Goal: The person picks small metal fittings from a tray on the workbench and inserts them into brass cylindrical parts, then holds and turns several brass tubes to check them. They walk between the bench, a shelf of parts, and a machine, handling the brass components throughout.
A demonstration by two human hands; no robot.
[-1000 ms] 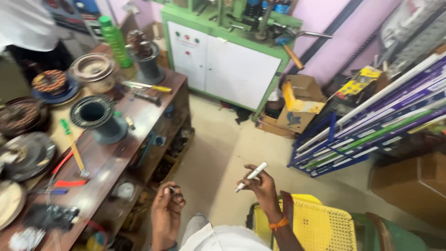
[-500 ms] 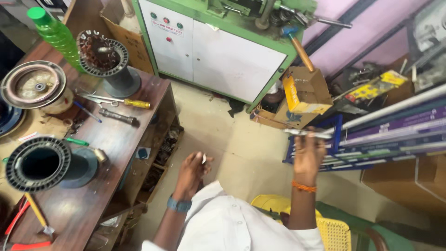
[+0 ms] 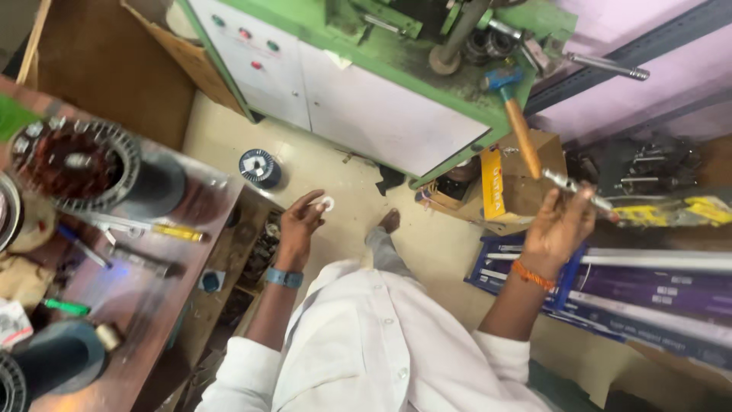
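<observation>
My left hand (image 3: 300, 223) hangs over the floor beside the wooden bench (image 3: 164, 297), fingers pinched on a small white ring-shaped piece (image 3: 328, 203). A blue band sits on that wrist. My right hand (image 3: 559, 225), with an orange band at the wrist, is raised at the right and closed around a slim white marker-like tool (image 3: 579, 191) that points up and right. My white shirt fills the bottom middle. A foot shows on the floor between the hands.
A green and white machine cabinet (image 3: 366, 107) stands ahead, with a blue-headed hammer (image 3: 515, 114) on its top. Motor stators (image 3: 80, 164), screwdrivers and a coil lie on the bench. A wire spool (image 3: 259, 168), a cardboard box (image 3: 507, 191) and long boxed strips (image 3: 656, 282) sit on the floor.
The view has swung down and closer to the cabinet. Both hands have risen and spread apart, the left toward the bench, the right toward the boxes, still holding the marker-like tool.
</observation>
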